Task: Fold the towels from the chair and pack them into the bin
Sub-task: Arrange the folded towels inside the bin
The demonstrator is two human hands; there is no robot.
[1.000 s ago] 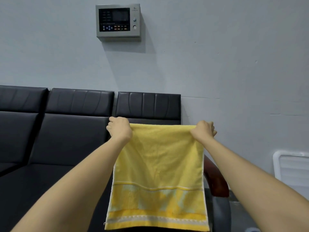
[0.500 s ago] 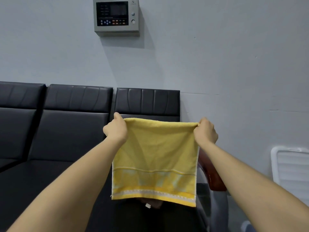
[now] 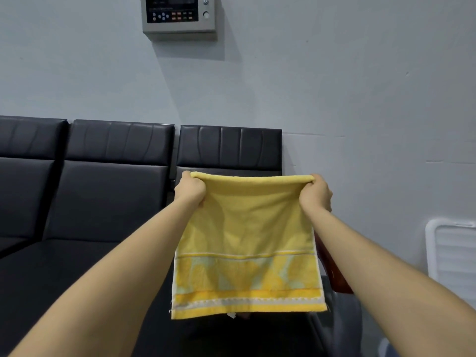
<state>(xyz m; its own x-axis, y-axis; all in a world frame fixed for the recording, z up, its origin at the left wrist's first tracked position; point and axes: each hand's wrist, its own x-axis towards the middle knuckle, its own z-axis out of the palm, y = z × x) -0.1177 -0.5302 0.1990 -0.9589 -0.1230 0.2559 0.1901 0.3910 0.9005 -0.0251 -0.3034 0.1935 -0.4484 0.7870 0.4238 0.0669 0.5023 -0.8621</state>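
Note:
A yellow towel (image 3: 247,240) with a patterned band near its lower edge hangs folded in the air in front of me. My left hand (image 3: 191,189) grips its top left corner and my right hand (image 3: 315,193) grips its top right corner, so the top fold is stretched level between them. Behind and below the towel stands the row of black padded chairs (image 3: 113,191). A white ribbed plastic bin (image 3: 450,256) shows at the right edge, only partly in view.
A brown wooden armrest (image 3: 332,271) of the rightmost chair sits just right of the towel. A grey control panel (image 3: 180,15) is mounted on the wall above. The pale wall fills the right side behind the bin.
The towel has been drawn up and now hangs shorter, its lower edge clear of the seat. Both hands kept their hold on the top corners, and the view tilted down a little.

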